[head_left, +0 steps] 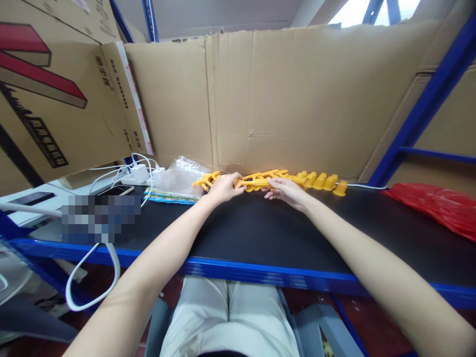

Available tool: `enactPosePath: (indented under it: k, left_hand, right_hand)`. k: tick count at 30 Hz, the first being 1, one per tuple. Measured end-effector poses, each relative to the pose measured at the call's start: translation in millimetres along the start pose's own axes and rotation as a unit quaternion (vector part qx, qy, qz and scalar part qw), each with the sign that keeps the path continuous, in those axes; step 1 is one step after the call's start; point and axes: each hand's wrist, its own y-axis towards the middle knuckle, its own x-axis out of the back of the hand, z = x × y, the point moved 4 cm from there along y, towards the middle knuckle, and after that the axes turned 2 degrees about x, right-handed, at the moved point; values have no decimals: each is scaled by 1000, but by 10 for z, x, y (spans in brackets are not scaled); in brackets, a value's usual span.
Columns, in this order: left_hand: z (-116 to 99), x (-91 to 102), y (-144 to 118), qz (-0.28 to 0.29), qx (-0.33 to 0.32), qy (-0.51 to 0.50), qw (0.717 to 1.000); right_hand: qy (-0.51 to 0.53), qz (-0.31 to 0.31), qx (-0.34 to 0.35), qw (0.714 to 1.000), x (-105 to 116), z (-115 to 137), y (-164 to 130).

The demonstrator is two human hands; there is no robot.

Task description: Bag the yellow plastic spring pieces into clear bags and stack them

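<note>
A row of yellow plastic parts lies along the back of the black tabletop, against a cardboard wall. My left hand grips the yellow parts near the row's left end. My right hand holds the same yellow piece from the right, fingers pinched on it. Several cone-like yellow pieces stand further right, apart from both hands.
A clear plastic bag over a patterned cloth sits left of the parts. White chargers and cables and a phone lie at far left. A red plastic bag lies at right. Blue shelf posts frame the bench.
</note>
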Motion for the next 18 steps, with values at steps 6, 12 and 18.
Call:
enactPosePath:
  k: [6, 12, 18]
  left_hand:
    - [-17, 31, -2, 18, 39, 4, 999]
    - [187, 2, -4, 73, 151, 100, 981]
    - [343, -105, -100, 198, 164, 232, 938]
  right_hand:
    - [75, -40, 13, 996, 11, 42, 10]
    - [16, -228, 132, 965, 372, 73, 94]
    - [-396, -274, 289, 828, 518, 89, 68]
